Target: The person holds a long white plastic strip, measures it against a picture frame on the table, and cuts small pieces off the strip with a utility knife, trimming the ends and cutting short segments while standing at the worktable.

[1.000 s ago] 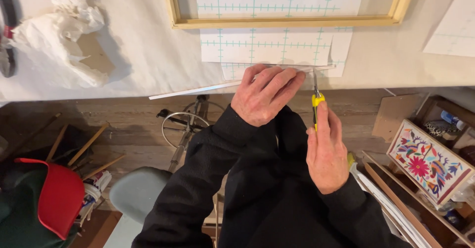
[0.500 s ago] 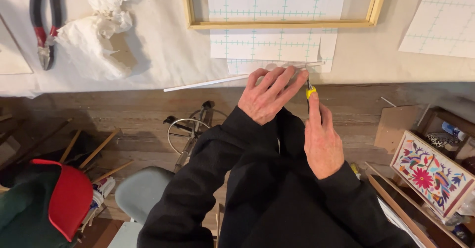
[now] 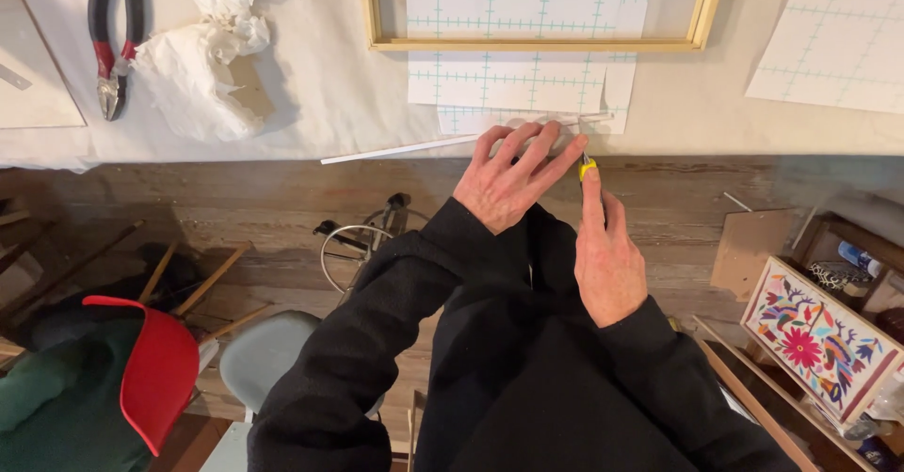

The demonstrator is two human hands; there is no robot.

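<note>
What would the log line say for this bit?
left hand: presses white strip at table edge | right hand: grips yellow-handled tool, tip beside left fingers | pliers: untouched, far left

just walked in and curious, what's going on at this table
A person in black sleeves leans over a white-covered table. The left hand presses a thin white strip down at the table's edge, while the right hand holds a yellow-handled tool against it. Gridded paper, a wooden frame, pliers and crumpled cloth lie nearby.
</note>
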